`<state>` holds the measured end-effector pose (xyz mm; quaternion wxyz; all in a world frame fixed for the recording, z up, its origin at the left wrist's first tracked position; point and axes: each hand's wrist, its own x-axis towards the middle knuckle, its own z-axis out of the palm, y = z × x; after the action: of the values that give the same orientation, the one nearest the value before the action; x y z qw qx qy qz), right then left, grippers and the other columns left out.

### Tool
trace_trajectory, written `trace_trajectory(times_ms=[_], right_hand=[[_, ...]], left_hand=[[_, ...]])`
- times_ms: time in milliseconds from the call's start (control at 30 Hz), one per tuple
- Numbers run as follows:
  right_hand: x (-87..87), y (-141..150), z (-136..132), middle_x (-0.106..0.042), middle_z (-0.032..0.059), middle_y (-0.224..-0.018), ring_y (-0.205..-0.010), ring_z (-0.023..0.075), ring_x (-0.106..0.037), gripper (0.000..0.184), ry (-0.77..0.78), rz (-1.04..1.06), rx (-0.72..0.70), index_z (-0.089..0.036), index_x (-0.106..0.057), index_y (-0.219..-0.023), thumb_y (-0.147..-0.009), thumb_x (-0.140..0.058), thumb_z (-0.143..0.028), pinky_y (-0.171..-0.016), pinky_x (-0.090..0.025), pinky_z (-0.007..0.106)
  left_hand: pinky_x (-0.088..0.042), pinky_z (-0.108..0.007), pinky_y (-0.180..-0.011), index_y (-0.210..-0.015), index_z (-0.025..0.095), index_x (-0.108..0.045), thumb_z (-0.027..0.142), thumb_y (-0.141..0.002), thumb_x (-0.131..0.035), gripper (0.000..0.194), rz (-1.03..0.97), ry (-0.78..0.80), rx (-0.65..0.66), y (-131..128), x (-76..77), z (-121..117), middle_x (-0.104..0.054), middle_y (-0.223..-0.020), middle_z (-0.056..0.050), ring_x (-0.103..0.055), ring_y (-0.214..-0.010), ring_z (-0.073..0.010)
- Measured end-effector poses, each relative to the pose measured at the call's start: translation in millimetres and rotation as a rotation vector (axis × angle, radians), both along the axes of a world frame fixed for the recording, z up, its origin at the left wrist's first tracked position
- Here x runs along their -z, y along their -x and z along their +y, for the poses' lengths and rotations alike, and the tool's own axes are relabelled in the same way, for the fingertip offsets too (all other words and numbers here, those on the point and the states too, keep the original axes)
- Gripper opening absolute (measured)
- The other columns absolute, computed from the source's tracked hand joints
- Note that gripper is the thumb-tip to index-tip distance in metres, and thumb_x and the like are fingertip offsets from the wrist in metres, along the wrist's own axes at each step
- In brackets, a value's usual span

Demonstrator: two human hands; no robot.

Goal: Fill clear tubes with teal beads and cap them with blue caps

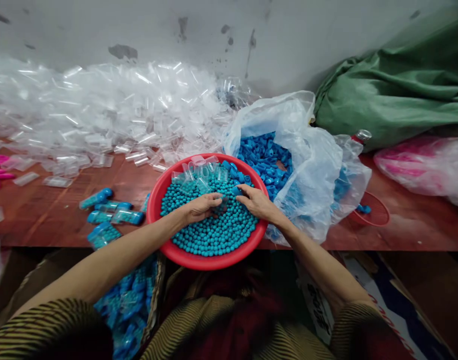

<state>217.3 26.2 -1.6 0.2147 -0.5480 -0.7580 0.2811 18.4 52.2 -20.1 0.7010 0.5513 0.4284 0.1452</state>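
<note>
A red basin (206, 262) filled with turquoise beads (209, 240) stands at the table's front edge. Over the beads, my left hand (203, 207) is closed around a clear plastic tube (221, 204), partly hidden by the fingers. Just right of it, my right hand (256, 201) pinches a blue cap (237, 190) between thumb and fingers. The cap and the tube are apart. Several empty clear tubes (202, 172) lie on the beads at the basin's back, beside more blue caps (234, 171).
Clear tubes (112, 110) form a big heap along the wall. A plastic bag of blue caps (264, 162) lies right of the basin. Bead-filled tubes (112, 212) lie to the left, more in a box (129, 305) below. A red basket (375, 212) and green sack (397, 95) are at right.
</note>
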Motion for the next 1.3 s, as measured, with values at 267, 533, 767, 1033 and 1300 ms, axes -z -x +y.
trace_trajectory(times_ms=[267,533,767,1033,1300], right_hand=[[1.4,9,-1,-0.063,0.0140,-0.115,-0.103,0.0258,-0.060,0.036,0.012,-0.211,-0.057,-0.013,-0.051,-0.122,-0.088,-0.046,-0.024,-0.088,-0.043,0.037],[-6.3,4,-8,-0.064,0.0128,-0.115,-0.104,0.0237,-0.059,0.035,-0.017,-0.266,-0.008,-0.014,-0.053,-0.121,-0.089,-0.044,-0.026,-0.089,-0.042,0.033],[-4.1,-3,-4,-0.064,0.0058,-0.085,-0.078,0.0187,-0.060,0.032,0.045,-0.020,0.092,-0.014,-0.054,-0.114,-0.086,-0.046,-0.027,-0.073,-0.045,0.030],[-4.1,7,-6,-0.061,0.0023,-0.081,-0.073,0.0168,-0.057,0.021,0.044,0.036,0.054,-0.017,-0.053,-0.101,-0.084,-0.047,-0.027,-0.068,-0.042,0.028],[-10.6,24,-18,-0.064,0.0106,-0.101,-0.095,0.0233,-0.058,0.034,-0.196,-0.176,0.025,-0.016,-0.049,-0.118,-0.084,-0.048,-0.018,-0.084,-0.043,0.035]], left_hand=[[-0.040,-0.025,-0.064,-0.094,0.013,-0.060,0.040,-0.062,-0.074,0.044,-0.230,0.249,-0.195,15,-1.3,-11,-0.065,-0.079,-0.006,-0.058,-0.072,-0.0149],[-0.018,-0.023,-0.044,-0.047,0.016,-0.046,0.016,-0.063,-0.069,0.028,0.197,0.045,-0.207,-16,6.2,4,-0.035,-0.039,0.006,-0.031,-0.042,-0.0077],[-0.037,-0.023,-0.053,-0.071,0.016,-0.053,0.037,-0.068,-0.066,0.025,-0.032,0.171,-0.179,-29,2.0,12,-0.050,-0.060,0.002,-0.047,-0.055,-0.0111],[-0.042,-0.022,-0.065,-0.084,0.015,-0.060,0.039,-0.068,-0.070,0.031,-0.280,0.219,-0.201,11,-5.9,-8,-0.062,-0.082,-0.003,-0.055,-0.074,-0.0116],[-0.042,-0.021,-0.044,-0.091,0.016,-0.051,0.047,-0.070,-0.067,0.041,-0.296,0.198,-0.151,13,-16.0,-27,-0.064,-0.068,-0.002,-0.060,-0.050,-0.0127]])
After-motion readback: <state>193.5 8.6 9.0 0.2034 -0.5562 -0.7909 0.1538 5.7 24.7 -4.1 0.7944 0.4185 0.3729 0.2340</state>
